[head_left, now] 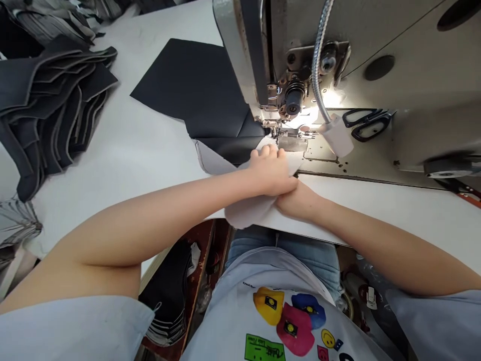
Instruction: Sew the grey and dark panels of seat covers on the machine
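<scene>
White worktop [143, 145] under the sewing machine [376, 35]; dark panel [210, 90] and grey piece [246, 213] meet near its needle [274, 133]; left hand [271, 170] lies on the grey, fingers extended; how the right hand [300, 200] grips, I can't tell; best keep edges aligned, fingertips clear.
</scene>
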A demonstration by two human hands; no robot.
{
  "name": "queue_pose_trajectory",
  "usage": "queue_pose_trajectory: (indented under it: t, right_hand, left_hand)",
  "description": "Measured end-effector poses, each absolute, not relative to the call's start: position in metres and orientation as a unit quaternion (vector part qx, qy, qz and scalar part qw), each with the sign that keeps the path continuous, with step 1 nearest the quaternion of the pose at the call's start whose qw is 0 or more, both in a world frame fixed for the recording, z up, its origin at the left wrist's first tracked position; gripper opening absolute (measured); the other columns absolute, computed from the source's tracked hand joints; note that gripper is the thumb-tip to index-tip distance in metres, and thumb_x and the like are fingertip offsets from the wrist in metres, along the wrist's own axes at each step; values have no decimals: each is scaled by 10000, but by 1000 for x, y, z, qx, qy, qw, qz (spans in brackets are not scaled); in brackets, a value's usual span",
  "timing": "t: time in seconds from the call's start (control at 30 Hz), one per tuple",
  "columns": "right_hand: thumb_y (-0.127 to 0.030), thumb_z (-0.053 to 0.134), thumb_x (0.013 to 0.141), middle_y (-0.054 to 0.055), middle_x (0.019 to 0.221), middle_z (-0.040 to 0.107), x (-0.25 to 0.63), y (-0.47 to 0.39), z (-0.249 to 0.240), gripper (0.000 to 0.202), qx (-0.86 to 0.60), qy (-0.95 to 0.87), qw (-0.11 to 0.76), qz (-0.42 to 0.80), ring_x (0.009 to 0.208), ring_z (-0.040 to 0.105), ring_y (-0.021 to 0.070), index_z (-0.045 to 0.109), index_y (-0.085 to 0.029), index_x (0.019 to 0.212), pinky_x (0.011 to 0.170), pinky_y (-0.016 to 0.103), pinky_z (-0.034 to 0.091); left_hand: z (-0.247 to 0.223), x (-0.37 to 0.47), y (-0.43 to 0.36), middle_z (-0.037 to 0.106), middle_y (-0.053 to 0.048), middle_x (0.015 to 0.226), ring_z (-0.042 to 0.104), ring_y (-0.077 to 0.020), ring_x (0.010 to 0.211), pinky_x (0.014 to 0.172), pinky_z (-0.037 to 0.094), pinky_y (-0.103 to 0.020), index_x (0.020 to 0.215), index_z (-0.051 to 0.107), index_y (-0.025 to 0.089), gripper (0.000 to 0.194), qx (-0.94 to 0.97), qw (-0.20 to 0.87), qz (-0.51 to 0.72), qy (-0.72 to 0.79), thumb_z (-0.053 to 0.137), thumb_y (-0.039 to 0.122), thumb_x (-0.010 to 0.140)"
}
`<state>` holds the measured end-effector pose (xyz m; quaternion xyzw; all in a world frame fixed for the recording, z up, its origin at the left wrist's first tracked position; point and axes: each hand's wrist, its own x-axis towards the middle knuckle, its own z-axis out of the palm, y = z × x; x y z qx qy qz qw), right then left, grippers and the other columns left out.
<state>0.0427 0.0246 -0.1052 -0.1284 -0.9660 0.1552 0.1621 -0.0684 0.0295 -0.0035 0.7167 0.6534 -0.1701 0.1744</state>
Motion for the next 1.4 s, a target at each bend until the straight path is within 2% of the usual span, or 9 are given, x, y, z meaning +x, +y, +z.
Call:
queue_pose_trajectory:
  t: [0.1,0.27,0.43,0.7,0.87,1.0,1.1,1.23,1.4]
  right_hand:
    - [-101,433,928,136,940,751,41,25,-92,301,-109,-980,131,103,954,650,270,723,-104,1008,1016,477,476]
    - [-140,454,934,146,961,740,38,23,-80,286,-120,-976,151,96,1006,640,275,718,-83,1025,1038,472,431]
    - [-145,418,957,141,935,728,37,22,-83,312,-125,-975,157,93,1006,625,274,708,-77,1049,1022,459,406]
    - [-184,424,970,133,895,723,32,25,-80,305,-140,-979,125,83,954,605,277,715,-98,950,997,472,380]
    - [-188,435,971,117,847,722,30,30,-72,317,-123,-979,108,120,894,614,246,729,-109,880,1025,451,396]
    - [-231,496,957,118,849,734,30,29,-70,293,-114,-976,120,139,920,640,254,744,-75,959,1104,447,382]
    - [-285,510,966,156,909,745,26,26,-72,348,-123,-978,101,133,994,648,293,744,-39,1044,1081,476,407]
    - [-331,495,983,198,1013,745,16,21,-73,420,-142,-978,62,138,1099,627,335,725,-22,1151,1081,516,388]
    - [-402,484,987,226,1079,740,-6,27,-70,501,-180,-969,24,170,1148,600,359,720,-6,1186,1081,523,357]
  left_hand:
    - [-6,-91,25,296,-250,1605,368,-444,1405,1103,373,-607,1482,400,50,650,750,174,-162,617,413,316,890]
    - [0,-108,30,387,-189,1557,432,-386,1351,1115,399,-541,1455,438,95,601,774,210,-138,581,361,248,880]
    - [7,-111,34,318,-175,1612,351,-347,1436,1187,326,-501,1498,381,96,627,774,268,-154,553,296,235,893]
    - [2,-110,35,439,-183,1512,500,-345,1224,1059,434,-517,1407,477,101,550,793,195,-160,554,346,236,890]
    - [0,-111,38,410,-176,1551,499,-351,1227,1035,439,-504,1394,477,88,543,806,122,-171,553,419,212,868]
    - [-3,-115,35,584,-152,1339,556,-287,1067,921,473,-411,1174,599,89,363,813,108,-174,546,445,108,845]
    - [-7,-120,31,656,-108,1116,560,-228,883,826,473,-363,1047,636,115,279,835,102,-133,524,411,78,888]
    - [-9,-125,32,684,-77,1047,557,-204,809,786,477,-334,989,652,152,299,853,110,-83,504,359,105,955]
    - [-12,-134,46,714,-78,1065,579,-217,830,752,468,-341,1016,675,140,319,869,77,-86,481,386,62,905]
